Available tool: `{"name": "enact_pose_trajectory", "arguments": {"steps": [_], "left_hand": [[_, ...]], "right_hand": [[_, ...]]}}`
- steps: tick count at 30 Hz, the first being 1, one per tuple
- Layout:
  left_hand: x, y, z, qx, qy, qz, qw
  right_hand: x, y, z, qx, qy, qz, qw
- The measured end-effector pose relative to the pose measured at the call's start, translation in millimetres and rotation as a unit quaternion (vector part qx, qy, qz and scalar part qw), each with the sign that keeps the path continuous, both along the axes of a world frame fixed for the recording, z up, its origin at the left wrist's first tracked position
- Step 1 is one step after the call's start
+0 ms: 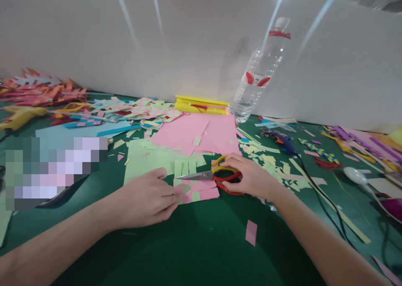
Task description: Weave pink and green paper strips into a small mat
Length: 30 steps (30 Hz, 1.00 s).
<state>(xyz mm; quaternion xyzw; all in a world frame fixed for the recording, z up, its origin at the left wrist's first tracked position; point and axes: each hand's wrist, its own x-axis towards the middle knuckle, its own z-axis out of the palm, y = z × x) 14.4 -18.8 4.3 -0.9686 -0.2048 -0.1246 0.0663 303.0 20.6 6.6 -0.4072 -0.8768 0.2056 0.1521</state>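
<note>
My right hand (251, 175) is closed around the yellow and red handles of a pair of scissors (201, 176), whose blades point left. The blades lie over a small woven piece of pink and pale green paper strips (197, 191), with loose strip ends at its upper and right edges. At its left edge, the fingers of my left hand (153, 200) press on the woven paper, partly hiding it. Pale green paper (147, 156) and pink sheets (194, 129) lie just behind on the green table (188, 252).
A water bottle (257, 74) leans on the wall. Yellow glue gun (23, 116) and orange paper pieces (44, 91) lie left; a blue glue gun (279, 139) with black cord, green scraps (289, 168) and a white spoon (354, 175) lie right. A pink scrap (251, 232) lies in front.
</note>
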Motion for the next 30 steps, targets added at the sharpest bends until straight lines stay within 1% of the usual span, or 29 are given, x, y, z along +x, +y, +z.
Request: {"name": "enact_pose_trajectory", "arguments": {"steps": [6, 12, 21, 26, 30], "left_hand": [[-1.5, -0.6, -4.7, 0.006, 0.009, 0.006, 1.0], [-4.3, 0.3, -5.5, -0.008, -0.001, -0.005, 1.0], [-4.0, 0.8, -6.0, -0.018, -0.007, -0.005, 1.0], [-4.7, 1.1, -7.8, -0.01, -0.006, -0.003, 1.0], [-4.8, 0.8, -7.3, -0.011, -0.004, 0.0, 1.0]], "right_hand": [[-1.4, 6.9, 0.1, -0.001, 0.007, 0.017, 1.0], [-4.4, 10.1, 1.1, -0.003, -0.003, -0.001, 1.0], [-9.1, 20.7, 0.4, 0.009, -0.015, -0.006, 1.0], [-8.9, 19.7, 8.6, 0.016, -0.001, -0.023, 1.0], [-2.6, 16.3, 15.4, -0.01, 0.041, -0.007, 0.999]]}}
